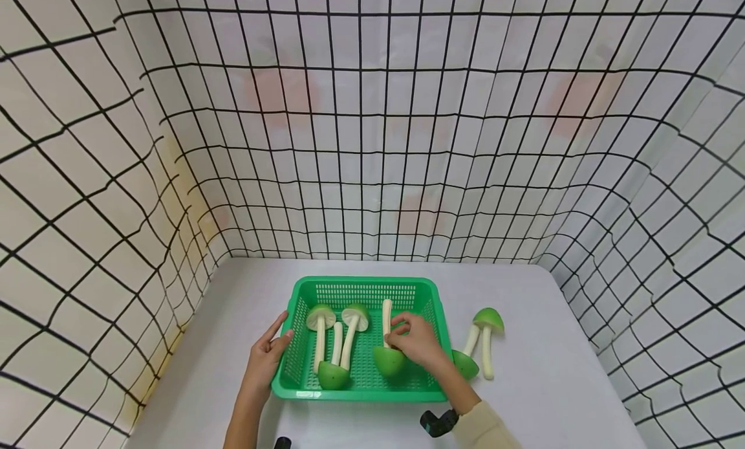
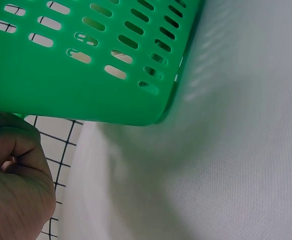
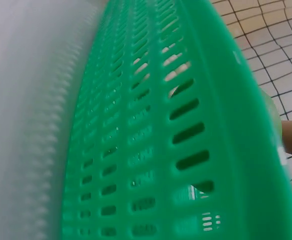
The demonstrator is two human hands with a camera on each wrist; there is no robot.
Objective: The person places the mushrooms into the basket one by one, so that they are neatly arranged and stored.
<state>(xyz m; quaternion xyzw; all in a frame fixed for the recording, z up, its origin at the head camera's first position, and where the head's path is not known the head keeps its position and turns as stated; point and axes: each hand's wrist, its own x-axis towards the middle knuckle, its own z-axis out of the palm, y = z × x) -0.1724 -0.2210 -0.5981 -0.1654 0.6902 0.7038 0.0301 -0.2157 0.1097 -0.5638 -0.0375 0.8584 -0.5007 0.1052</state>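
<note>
A green plastic basket stands on the table, its holed wall filling much of both wrist views. My left hand holds its left rim, thumb over the edge; in the left wrist view the other fingers are curled beside the rim. My right hand pinches the pale stem of a green-capped toy mushroom inside the basket, cap toward the front. In the right wrist view the basket wall hides most of that hand. Left of it in the basket lie three more mushrooms, one a front mushroom with its cap nearest me.
Two mushrooms lie on the table right of the basket: a back mushroom and a front mushroom, partly behind the right forearm. Black wire mesh rises behind and on both sides of the white table. A black device shows by the right wrist.
</note>
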